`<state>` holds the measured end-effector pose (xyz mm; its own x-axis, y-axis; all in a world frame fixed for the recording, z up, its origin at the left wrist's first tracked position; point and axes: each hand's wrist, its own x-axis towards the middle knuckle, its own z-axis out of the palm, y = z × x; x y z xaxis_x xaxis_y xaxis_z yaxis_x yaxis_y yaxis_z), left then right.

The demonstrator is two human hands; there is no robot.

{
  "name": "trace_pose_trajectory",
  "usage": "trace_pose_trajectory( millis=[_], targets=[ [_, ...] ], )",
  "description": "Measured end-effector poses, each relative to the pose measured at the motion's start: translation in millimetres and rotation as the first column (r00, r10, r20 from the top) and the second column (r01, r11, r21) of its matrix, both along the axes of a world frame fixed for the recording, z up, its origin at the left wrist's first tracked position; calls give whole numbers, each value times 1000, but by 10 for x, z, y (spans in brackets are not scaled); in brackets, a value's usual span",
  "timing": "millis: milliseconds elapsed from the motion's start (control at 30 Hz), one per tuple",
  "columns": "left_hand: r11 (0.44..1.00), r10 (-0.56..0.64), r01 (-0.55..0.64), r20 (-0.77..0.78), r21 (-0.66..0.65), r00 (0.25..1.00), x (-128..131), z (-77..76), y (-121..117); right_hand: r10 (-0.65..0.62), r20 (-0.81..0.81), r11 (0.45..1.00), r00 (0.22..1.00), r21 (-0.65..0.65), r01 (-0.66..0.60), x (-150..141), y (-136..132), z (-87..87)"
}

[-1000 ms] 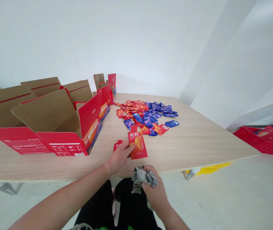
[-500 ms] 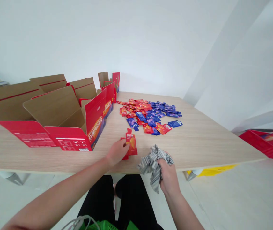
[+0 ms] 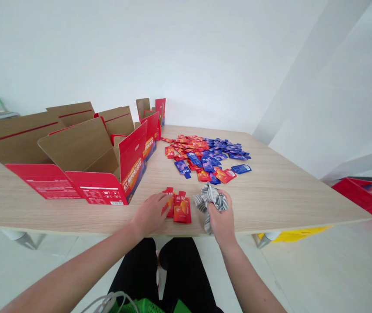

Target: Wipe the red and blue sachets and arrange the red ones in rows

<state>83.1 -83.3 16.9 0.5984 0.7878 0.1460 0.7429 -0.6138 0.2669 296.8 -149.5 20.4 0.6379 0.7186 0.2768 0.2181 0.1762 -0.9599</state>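
The left hand [image 3: 150, 213] reaches forward palm down over the near part of the table, open, with its fingers extended. Its fingertips [image 3: 164, 198] rest on a red sachet [image 3: 169, 204], and a second red-and-orange sachet [image 3: 182, 211] lies just to the right of it. Whether the fingers pinch the first sachet cannot be told. The right hand [image 3: 221, 212] is closed around a crumpled grey-and-white striped cloth [image 3: 211, 201], whose lower end hangs below the fist.

Compared with the frame half a second earlier, the right hand has moved left and farther over the table, so the cloth is now just beside the sachets. Those two sachets, overlapped before, now lie mostly side by side.

Farther away on the pale wood-grain table [image 3: 270, 202] is a spread of loose red and blue sachets [image 3: 205, 156]. To the left stands an open red carton [image 3: 132, 163] with its flaps out, and more open cartons [image 3: 19, 139] are beyond it. To the right, a red tray [image 3: 365, 195] sits beyond the table edge, and something yellow [image 3: 293, 234] shows on the floor beneath.
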Motion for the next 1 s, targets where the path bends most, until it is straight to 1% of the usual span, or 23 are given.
trace_pose_trajectory(
  millis=[67,133,167,233,300,333,400,467,567,600,633,700,800,900,1000],
  targets=[
    [997,-79,79,-23,-13,997,-94,-105,7,-10,73,1000,997,2,10,34,100,-48],
    [992,-128,128,-39,-14,991,-146,-207,-11,21,206,1000,978,-24,-16,70,212,-157],
    [990,-142,141,-41,-8,989,-158,-247,-28,65,306,997,950,-55,-50,87,265,-224],
    [988,-152,152,-34,14,988,-165,-297,-70,180,500,982,847,-142,-125,111,352,-361],
    [988,-151,152,-18,36,988,-164,-313,-104,265,602,963,753,-211,-170,128,397,-470],
    [988,-147,147,-10,45,989,-165,-315,-114,283,618,957,733,-226,-179,138,404,-506],
    [988,-139,138,21,71,990,-173,-318,-110,266,619,963,739,-210,-171,185,400,-541],
    [986,-131,120,97,120,987,-193,-336,-74,196,623,980,758,-159,-122,293,404,-533],
    [980,-97,54,226,189,969,-235,-399,20,7,635,998,772,-54,35,597,502,-462],
    [980,-79,29,251,197,965,-250,-425,53,-36,643,996,765,-43,84,725,566,-425],
    [980,-63,9,267,199,962,-263,-450,83,-50,648,990,760,-67,122,857,645,-382],
    [980,-37,-21,289,195,957,-284,-493,128,6,640,968,768,-195,156,1107,825,-289],
    [984,-11,-46,310,175,951,-296,-521,154,140,567,905,812,-406,128,1376,1078,-175],
    [989,-5,-42,323,140,946,-295,-513,143,240,497,849,834,-524,68,1485,1223,-137],
    [995,-6,-29,344,99,939,-292,-496,122,310,481,791,821,-609,58,1471,1219,-151]
  ],
)
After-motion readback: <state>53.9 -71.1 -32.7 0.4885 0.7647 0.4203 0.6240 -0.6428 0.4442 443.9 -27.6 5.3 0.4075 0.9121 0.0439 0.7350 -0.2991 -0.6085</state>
